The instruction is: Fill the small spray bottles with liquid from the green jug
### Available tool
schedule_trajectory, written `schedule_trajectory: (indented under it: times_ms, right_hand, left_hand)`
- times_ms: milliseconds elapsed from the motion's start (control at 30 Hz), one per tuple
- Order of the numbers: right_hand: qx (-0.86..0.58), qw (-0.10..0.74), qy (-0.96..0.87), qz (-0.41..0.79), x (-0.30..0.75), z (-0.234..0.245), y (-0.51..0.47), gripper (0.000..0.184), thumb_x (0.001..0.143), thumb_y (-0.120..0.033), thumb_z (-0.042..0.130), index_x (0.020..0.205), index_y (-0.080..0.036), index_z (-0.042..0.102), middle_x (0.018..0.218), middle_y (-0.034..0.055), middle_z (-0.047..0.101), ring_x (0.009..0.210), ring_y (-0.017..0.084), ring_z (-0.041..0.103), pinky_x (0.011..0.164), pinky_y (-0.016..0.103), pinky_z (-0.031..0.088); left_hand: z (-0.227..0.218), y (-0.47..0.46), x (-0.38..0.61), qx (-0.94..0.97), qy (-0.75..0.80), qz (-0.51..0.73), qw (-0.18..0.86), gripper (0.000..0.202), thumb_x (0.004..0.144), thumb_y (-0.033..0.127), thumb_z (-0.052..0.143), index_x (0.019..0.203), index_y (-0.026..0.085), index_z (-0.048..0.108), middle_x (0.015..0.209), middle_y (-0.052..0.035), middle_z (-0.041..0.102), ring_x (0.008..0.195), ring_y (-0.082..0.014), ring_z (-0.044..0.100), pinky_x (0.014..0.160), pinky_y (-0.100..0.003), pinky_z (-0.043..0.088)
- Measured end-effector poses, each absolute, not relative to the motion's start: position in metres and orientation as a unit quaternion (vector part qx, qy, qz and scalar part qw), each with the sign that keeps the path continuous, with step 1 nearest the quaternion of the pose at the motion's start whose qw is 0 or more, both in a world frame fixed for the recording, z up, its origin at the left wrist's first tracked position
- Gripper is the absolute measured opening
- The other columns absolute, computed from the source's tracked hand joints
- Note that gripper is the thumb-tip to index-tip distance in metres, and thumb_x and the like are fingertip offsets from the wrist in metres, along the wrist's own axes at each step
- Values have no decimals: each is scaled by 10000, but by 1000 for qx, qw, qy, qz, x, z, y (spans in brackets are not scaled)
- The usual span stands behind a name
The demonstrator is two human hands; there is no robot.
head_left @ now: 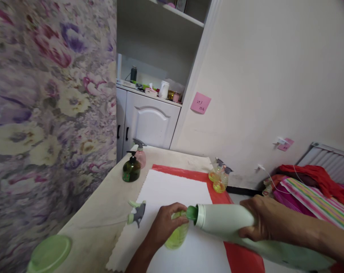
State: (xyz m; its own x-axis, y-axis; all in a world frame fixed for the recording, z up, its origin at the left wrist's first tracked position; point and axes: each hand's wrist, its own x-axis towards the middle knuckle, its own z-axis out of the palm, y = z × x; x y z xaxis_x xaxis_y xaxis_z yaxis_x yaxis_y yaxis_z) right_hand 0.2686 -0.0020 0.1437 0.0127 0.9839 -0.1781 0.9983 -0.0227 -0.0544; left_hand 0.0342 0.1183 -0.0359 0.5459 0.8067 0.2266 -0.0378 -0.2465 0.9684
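My left hand [168,221] is closed around the neck of a clear spray bottle [176,239] with yellow-green liquid inside, on the white sheet [149,197]. My right hand [253,220] grips a large pale green jug [223,220], tipped almost level, its open mouth pointing left. The jug's green spout meets the spray bottle's top beside my left fingers; whether liquid flows there I cannot tell. A grey and green spray trigger head [138,214] with its thin tube lies left of my left hand. At the lower left is a round green cap [51,252].
A dark green pump bottle [131,170] and a pink spray bottle [140,157] stand at the table's back left. Two spray bottles with yellow liquid [219,184] stand at the back right on red paper [183,172]. Beyond are a white cabinet [152,119] and a wall.
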Motion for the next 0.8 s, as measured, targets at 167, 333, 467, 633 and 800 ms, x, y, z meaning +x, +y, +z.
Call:
schedule_trajectory:
  times_ms: [167,333,467,633,800]
  right_hand:
    - [728,23,672,-132,282,125,-7,248,679,-452,690,755,-218,663,712,63,726,638,224,637,504,272,338]
    - [726,-41,656,-203,301,90,-13,264,701,-445,684,794,-199,658,718,26,711,634,173,611,520,236,363]
    - [707,-110,650,-256,304,68,-16,276,705,-405,679,867,-182,682,726,7,686,638,148,574,535,215,382]
    - [720,-183,585,-326,304,64,-10,325,683,-446,669,842,-164,649,669,-10,591,523,100,468,437,200,336]
    - [693,-334,558,-311,308,51,24,447,686,-600,625,746,-159,590,520,-52,498,418,66,356,400,207,261]
  left_hand:
    - [-39,118,36,684,279,391,548,154,746,219,679,896,204,711,896,-5,747,902,-213,664,827,-271,461]
    - [-40,119,36,685,288,396,540,148,739,219,681,885,208,709,890,-7,734,916,-220,653,847,-282,452]
    - [-42,118,36,685,297,400,532,145,749,227,666,886,203,705,891,-16,732,926,-226,650,857,-289,453]
    - [-44,115,39,681,304,405,529,182,741,211,653,911,205,717,929,-22,746,931,-226,660,863,-287,460]
    - [-45,112,37,670,327,399,533,270,691,165,638,937,223,732,994,-17,754,973,-238,656,908,-299,453]
